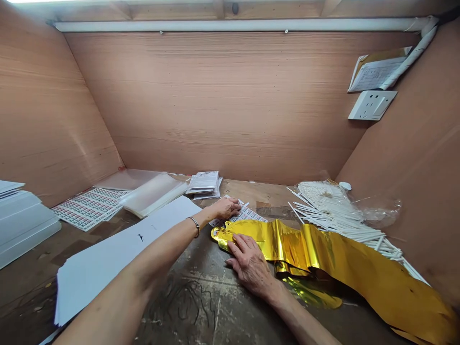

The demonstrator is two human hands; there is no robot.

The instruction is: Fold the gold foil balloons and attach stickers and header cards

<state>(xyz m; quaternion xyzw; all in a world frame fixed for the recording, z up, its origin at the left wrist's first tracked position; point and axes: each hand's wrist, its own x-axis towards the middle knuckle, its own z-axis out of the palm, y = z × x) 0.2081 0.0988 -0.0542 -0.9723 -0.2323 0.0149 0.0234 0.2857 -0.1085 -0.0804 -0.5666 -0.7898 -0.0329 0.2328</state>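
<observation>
A long strip of gold foil (323,254) lies across the worn wooden table, from the middle out to the lower right. My right hand (249,261) rests flat on its left end, fingers stretched out. My left hand (226,207), a thin bracelet on its wrist, reaches further back to a sheet of small printed labels (247,214). Its fingers are curled down onto that sheet; whether they pinch a label I cannot make out.
White sticks (341,218) lie heaped at the right, partly in a clear bag. White paper sheets (118,254) lie at the left. Behind them are clear plastic sleeves (153,194), a label sheet (88,207) and a small card stack (204,184). Plywood walls enclose the bench.
</observation>
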